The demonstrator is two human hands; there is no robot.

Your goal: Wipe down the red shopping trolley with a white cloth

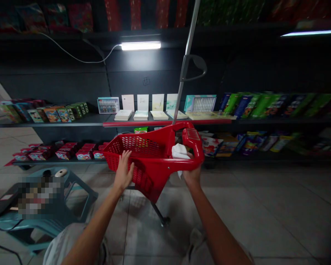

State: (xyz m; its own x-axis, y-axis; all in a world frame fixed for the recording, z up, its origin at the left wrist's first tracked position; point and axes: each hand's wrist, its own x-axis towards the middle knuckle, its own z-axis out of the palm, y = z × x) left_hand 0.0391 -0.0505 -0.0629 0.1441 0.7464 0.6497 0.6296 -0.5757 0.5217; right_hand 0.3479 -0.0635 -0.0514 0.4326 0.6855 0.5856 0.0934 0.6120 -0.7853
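A long run of dark grey metal shelving point(55, 84) spans the upper part of the frame, lit by a white tube light point(140, 45) at upper centre and standing on pale square floor tiles point(264, 213). Its middle shelf holds a row of pale greeting cards point(142, 102) at centre and green-and-blue boxes point(264, 105) at right, while red boxes point(66, 152) sit on a lower shelf at left. A teal plastic stool point(84, 193) stands at lower left, part of what lies on it blurred out. At centre, a red plastic shopping basket point(151, 165) with a latticed wall sits tilted between the hands, its long axis running across the frame from the mesh end at left to a chunky red grip point(192, 138) at right. A slim silver metal pole point(189, 33) rises from it to a black looped handle point(201, 62). The right hand point(191, 173) is the nearer to the grip, clenched on the basket's rim just below it, with a crumpled white cloth point(180, 151) bunched at the fingers — apparently held there. The left hand point(123, 171) is open, fingers spread against the basket's near wall, not gripping it. No writing can be read — every label is too small or blurred.
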